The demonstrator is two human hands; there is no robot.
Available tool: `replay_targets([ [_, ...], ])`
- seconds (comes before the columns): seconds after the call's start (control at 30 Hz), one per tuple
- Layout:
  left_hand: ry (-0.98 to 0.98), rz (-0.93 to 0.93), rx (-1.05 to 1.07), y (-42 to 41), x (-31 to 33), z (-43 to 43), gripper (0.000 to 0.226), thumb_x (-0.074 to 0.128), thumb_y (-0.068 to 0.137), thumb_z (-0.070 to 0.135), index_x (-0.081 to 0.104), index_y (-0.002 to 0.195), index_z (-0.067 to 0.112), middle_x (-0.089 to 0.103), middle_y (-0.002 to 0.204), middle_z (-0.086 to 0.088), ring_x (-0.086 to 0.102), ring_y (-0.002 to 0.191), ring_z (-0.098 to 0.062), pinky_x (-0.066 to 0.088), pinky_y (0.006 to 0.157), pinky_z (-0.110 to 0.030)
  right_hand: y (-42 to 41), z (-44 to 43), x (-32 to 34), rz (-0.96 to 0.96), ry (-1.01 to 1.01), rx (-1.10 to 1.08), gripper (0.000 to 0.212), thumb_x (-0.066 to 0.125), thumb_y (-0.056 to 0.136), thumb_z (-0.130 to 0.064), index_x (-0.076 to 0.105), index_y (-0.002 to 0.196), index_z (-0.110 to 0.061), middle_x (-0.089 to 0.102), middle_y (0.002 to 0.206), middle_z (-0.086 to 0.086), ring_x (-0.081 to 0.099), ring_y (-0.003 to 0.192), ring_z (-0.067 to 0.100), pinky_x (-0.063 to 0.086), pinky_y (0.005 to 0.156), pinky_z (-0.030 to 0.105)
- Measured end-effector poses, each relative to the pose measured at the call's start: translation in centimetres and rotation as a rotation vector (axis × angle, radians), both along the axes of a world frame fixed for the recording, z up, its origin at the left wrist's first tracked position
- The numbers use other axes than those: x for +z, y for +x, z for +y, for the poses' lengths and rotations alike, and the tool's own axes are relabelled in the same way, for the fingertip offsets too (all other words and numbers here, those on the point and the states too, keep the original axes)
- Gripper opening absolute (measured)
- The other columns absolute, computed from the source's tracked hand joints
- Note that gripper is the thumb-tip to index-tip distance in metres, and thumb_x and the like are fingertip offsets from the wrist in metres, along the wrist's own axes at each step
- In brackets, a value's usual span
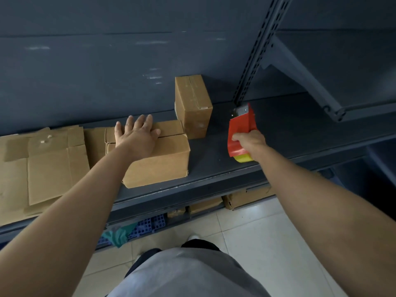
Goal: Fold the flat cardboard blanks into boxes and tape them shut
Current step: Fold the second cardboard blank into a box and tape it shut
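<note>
Pressing flat with straight fingers, the left grip [137,133] pins the folded box [158,161] on the shelf [282,133], likely to hold its flaps closed; at its three o'clock the right grip [249,140] clenches the tape dispenser [242,125].

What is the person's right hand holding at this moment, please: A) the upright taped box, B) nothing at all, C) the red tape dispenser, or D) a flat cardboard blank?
C: the right hand grips the red tape dispenser, while the left hand rests flat on the folded box.
</note>
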State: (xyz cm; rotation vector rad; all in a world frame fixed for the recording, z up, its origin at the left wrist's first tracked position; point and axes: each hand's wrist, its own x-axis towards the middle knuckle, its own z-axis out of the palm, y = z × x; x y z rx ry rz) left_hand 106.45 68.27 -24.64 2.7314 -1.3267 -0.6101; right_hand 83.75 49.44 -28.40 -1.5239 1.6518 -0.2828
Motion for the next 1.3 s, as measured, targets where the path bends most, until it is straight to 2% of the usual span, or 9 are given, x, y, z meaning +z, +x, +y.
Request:
replay_targets([
  [0.13, 0.011, 0.008, -0.007, -0.1, 0.3, -0.1, 0.055, 0.017, 0.103, 0.042, 0.003, 0.153, 0.022, 0.001, 0.16, 0.001, -0.01, 0.146, -0.024, -0.009, 0.116, -0.048, -1.3, 0.2, 1.7, -0.25, 0.075, -0.044, 0.044, 0.071, 0.077, -0.022, 0.055, 0.116, -0.009, 0.064, 0.098, 0.006, 0.064, 0.085, 0.022, 0.05, 0.066, 0.03],
  [0.3, 0.004, 0.029, -0.035, 0.0, 0.7, -0.1, 0.055, 0.018, 0.103, 0.041, 0.004, 0.153, 0.021, 0.001, 0.16, 0.0, -0.01, 0.146, -0.024, -0.009, 0.116, -0.048, 0.0, 1.1, 5.9, -0.557, 0.234, 0.148, 0.032, 0.065, 0.083, -0.012, 0.06, 0.115, -0.01, 0.07, 0.106, 0.015, 0.068, 0.096, 0.027, 0.053, 0.088, 0.039],
  [0.53, -0.161, 0.16, 0.0, 0.5, 1.8, 0.9, 0.054, 0.033, 0.103, 0.029, 0.013, 0.152, 0.02, 0.012, 0.159, -0.004, -0.003, 0.147, -0.021, -0.007, 0.117, -0.041, 5.5, 3.4, 12.1, -0.811, 0.413, 0.436, 0.021, 0.06, 0.073, -0.014, 0.062, 0.094, -0.01, 0.072, 0.073, 0.002, 0.068, 0.065, 0.014, 0.056, 0.063, 0.026],
  [0.67, -0.416, 0.344, 0.098, 1.1, 1.6, 2.0, 0.054, 0.048, 0.097, 0.015, 0.031, 0.147, 0.024, 0.032, 0.151, -0.009, 0.02, 0.142, -0.026, 0.012, 0.118, -0.038, 8.2, 4.4, 13.2, -0.756, 0.563, 0.629, 0.035, 0.07, 0.063, -0.02, 0.057, 0.093, -0.004, 0.066, 0.065, 0.005, 0.063, 0.056, 0.015, 0.052, 0.058, 0.027],
  [0.8, -0.69, 0.491, 0.185, 1.8, 0.6, 2.7, 0.041, 0.047, 0.095, 0.004, 0.056, 0.131, 0.021, 0.058, 0.127, -0.002, 0.051, 0.119, -0.018, 0.037, 0.096, -0.022, 10.1, 5.1, 12.6, -0.594, 0.697, 0.811, 0.07, 0.091, 0.038, -0.031, 0.056, 0.092, -0.002, 0.066, 0.063, 0.006, 0.062, 0.054, 0.016, 0.051, 0.058, 0.028],
  [0.9, -0.937, 0.778, 0.316, 2.3, 0.6, 3.6, 0.028, 0.044, 0.098, 0.006, 0.064, 0.116, 0.012, 0.066, 0.119, -0.004, 0.059, 0.112, -0.014, 0.042, 0.099, -0.021, 10.9, 5.1, 12.4, -0.509, 0.73, 0.841, 0.08, 0.094, 0.028, -0.032, 0.055, 0.09, -0.001, 0.065, 0.061, 0.007, 0.063, 0.052, 0.017, 0.049, 0.072, 0.033],
  [0.97, -1.045, 1.003, 0.395, 2.8, 0.9, 3.8, 0.027, 0.039, 0.102, 0.012, 0.064, 0.109, 0.003, 0.068, 0.112, -0.011, 0.064, 0.107, -0.019, 0.044, 0.102, -0.03, 11.4, 4.9, 12.5, -0.466, 0.729, 0.849, 0.081, 0.094, 0.026, -0.031, 0.056, 0.09, 0.0, 0.066, 0.062, 0.009, 0.064, 0.053, 0.019, 0.044, 0.08, 0.037],
  [1.13, -1.085, 1.341, 0.457, 3.9, 1.9, 4.1, 0.053, 0.028, 0.104, 0.037, 0.064, 0.09, 0.0, 0.071, 0.081, -0.013, 0.069, 0.084, -0.028, 0.052, 0.087, -0.033, 12.4, 4.8, 13.3, -0.325, 0.728, 0.914, 0.069, 0.095, 0.018, -0.028, 0.071, 0.078, -0.004, 0.068, 0.064, 0.01, 0.067, 0.055, 0.019, 0.056, 0.056, 0.028],
  [1.3, -1.043, 1.441, 0.277, 4.2, 1.8, 4.6, 0.037, 0.032, 0.103, 0.023, 0.063, 0.097, 0.003, 0.068, 0.082, -0.009, 0.067, 0.078, -0.021, 0.055, 0.078, -0.029, 12.6, 5.1, 13.8, -0.252, 0.7, 0.926, 0.087, 0.095, 0.01, -0.028, 0.063, 0.087, -0.004, 0.07, 0.066, 0.01, 0.068, 0.057, 0.019, 0.057, 0.053, 0.028],
])
